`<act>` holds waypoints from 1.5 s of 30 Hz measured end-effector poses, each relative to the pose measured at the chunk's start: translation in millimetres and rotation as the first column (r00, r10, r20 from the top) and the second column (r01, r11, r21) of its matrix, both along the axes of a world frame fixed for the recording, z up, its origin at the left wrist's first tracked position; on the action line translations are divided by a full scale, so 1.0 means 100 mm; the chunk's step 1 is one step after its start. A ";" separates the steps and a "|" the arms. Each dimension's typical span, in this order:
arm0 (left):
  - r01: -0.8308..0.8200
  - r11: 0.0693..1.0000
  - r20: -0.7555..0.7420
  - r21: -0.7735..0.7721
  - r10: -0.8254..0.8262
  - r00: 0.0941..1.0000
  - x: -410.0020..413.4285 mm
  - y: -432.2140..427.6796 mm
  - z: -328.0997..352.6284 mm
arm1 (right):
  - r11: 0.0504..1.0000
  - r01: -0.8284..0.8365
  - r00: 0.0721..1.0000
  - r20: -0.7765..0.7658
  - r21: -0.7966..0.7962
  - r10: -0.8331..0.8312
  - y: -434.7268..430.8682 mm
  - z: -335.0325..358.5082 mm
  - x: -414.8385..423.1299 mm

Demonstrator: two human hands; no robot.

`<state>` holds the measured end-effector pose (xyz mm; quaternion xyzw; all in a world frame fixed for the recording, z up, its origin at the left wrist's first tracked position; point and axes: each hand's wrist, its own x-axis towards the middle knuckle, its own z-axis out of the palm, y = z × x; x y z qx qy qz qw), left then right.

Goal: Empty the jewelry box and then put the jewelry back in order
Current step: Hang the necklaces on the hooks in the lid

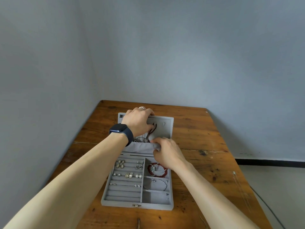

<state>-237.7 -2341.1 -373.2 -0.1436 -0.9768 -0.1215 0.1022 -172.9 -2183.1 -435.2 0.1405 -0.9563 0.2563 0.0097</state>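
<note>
**A:** Jewelry box: where is it?
**B:** Open on the wooden table, lid raised at the far side.
**A:** The hands?
**B:** Left hand, dark watch on its wrist, fingers curled over the lid's top edge. Right hand pinches the lid's grey fabric pocket.
**A:** Smaller things?
**B:** Red bead bracelet in the right rear compartment; earrings along the left rows.

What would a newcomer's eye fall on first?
The open grey velvet jewelry box on the brown wooden table draws the eye first. The left hand grips the grey lid at its top; the right hand pinches the grey fabric pocket. A round red bead bracelet lies in the upper right compartment.
</note>
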 end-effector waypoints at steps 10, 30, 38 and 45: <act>0.005 1.000 -0.006 -0.005 -0.005 1.000 -0.01 0.01 -0.02 | 0.959 0.122 0.924 -0.383 0.257 -0.015 0.11 -0.08 0.07; -0.057 0.992 -0.007 0.112 0.058 0.998 1.77 -0.35 -0.43 | 0.990 0.135 0.905 -0.410 0.027 -0.112 0.27 -0.08 1.38; -0.010 0.974 0.038 0.224 0.002 0.999 2.84 -0.07 -0.88 | 0.974 0.216 0.904 -0.363 -0.072 -0.227 0.59 -0.37 2.48; 0.119 0.970 0.017 0.214 -0.125 0.992 3.35 0.50 -1.12 | 0.915 0.391 0.887 -0.225 -0.103 -0.404 1.04 -0.70 3.30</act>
